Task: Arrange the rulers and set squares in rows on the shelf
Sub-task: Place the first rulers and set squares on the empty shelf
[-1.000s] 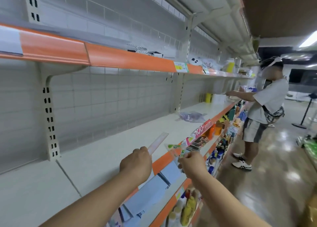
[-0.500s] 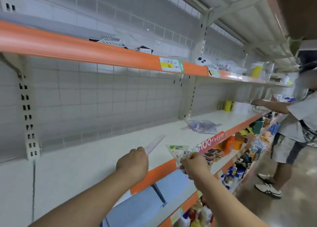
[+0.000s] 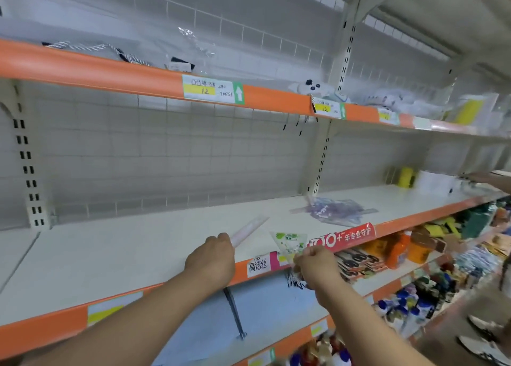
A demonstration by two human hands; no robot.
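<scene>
My left hand (image 3: 211, 258) grips a clear straight ruler (image 3: 250, 230) that points up and to the right over the white middle shelf (image 3: 138, 249). My right hand (image 3: 315, 263) pinches the lower corner of a clear set square (image 3: 289, 242) with green print, held just above the shelf's orange front edge. Both hands hover at the shelf's front. Farther right on the same shelf lies a heap of clear plastic-wrapped rulers and set squares (image 3: 334, 209).
The upper orange-edged shelf (image 3: 110, 72) overhangs the work area and carries cords and white toys. Below, the lower shelves (image 3: 401, 252) are packed with bottles and packets. Another person's hand (image 3: 481, 177) reaches onto the middle shelf at the far right, near a yellow container (image 3: 405, 176).
The view has swung left and closer to the shelf. Both hands keep their holds and have moved slightly forward over the shelf's front edge.
</scene>
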